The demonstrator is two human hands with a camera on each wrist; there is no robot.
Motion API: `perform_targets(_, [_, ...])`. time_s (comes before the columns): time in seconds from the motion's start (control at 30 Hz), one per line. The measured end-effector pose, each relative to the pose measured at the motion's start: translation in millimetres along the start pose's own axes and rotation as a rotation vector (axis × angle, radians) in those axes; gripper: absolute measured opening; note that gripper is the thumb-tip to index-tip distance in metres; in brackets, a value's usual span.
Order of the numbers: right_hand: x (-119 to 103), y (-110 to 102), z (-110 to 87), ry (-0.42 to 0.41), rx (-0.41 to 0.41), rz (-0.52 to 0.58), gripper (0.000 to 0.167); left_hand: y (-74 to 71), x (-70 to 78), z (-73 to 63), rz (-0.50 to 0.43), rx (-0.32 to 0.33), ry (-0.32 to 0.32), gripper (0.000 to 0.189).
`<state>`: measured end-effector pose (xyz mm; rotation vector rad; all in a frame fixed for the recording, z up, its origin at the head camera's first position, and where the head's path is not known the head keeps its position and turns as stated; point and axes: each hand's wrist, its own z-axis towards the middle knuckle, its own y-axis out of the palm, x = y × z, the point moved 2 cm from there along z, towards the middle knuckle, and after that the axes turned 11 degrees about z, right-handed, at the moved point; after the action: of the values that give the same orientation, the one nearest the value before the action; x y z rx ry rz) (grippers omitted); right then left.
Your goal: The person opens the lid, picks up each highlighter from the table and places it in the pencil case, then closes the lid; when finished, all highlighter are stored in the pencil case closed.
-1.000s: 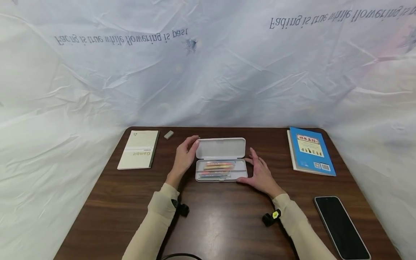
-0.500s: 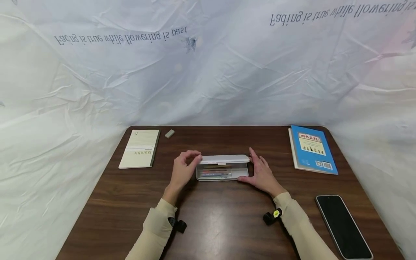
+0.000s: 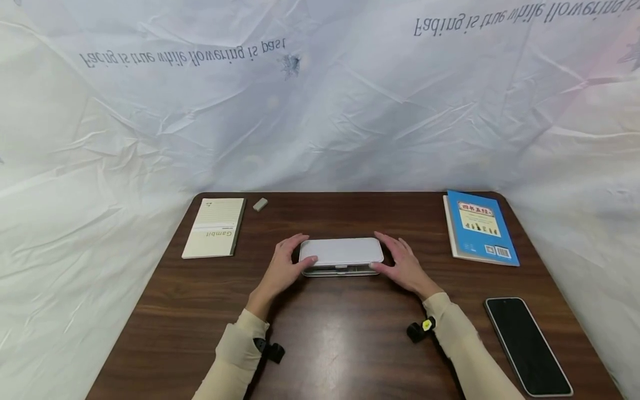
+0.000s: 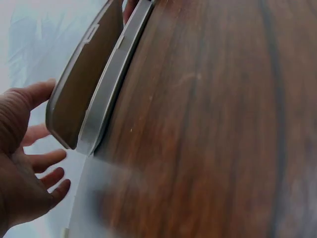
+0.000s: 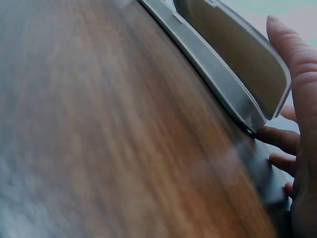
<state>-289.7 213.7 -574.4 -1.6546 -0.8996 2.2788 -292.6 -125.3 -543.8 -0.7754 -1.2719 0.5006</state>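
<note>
A white pencil case (image 3: 341, 251) lies at the middle of the table, its lid lowered with a narrow gap along the front. My left hand (image 3: 283, 268) is at the case's left end, thumb on the lid's front corner. In the left wrist view that thumb touches the lid (image 4: 81, 84), and the other fingers spread loosely beside the end. My right hand (image 3: 403, 266) rests at the right end, thumb by the front corner. The right wrist view has a fingertip against the base (image 5: 225, 82) and the thumb beside the raised lid edge. The case's contents are hidden.
A notepad (image 3: 214, 228) and a small eraser (image 3: 260, 204) lie at the back left of the brown table (image 3: 327, 344). At the back right is a blue book (image 3: 481, 228), with a phone (image 3: 528, 345) nearer the front. A white sheet (image 3: 320, 111) hangs behind.
The pencil case's lid has swung down from wide open to nearly closed, covering the pens. My left hand came forward with it, and its thumb moved onto the lid. My right hand barely shifted.
</note>
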Motion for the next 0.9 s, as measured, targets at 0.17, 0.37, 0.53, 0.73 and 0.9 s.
perform_targets(0.17, [-2.6,1.1,0.4,0.011,-0.006,-0.034,0.086,1.6,-5.8,-3.3,0.06,-0.091,-0.068,0.075])
perform_targets(0.37, [-4.4,2.4,-0.8,0.032,-0.013,-0.068,0.091,3.1,-8.1,-6.3,0.069,-0.1,-0.05,0.077])
perform_targets(0.53, [-5.3,2.6,-3.0,0.044,-0.018,-0.084,0.093,4.2,-9.0,-8.5,0.084,-0.099,-0.011,0.074])
perform_targets(0.73, [-7.3,3.0,-3.0,0.05,-0.02,-0.095,0.092,5.3,-11.3,-8.2,0.082,-0.095,-0.006,0.072])
perform_targets(0.9, [-8.7,2.9,-1.9,0.063,-0.026,-0.096,0.093,5.5,-11.6,-6.9,0.086,-0.085,0.009,0.072])
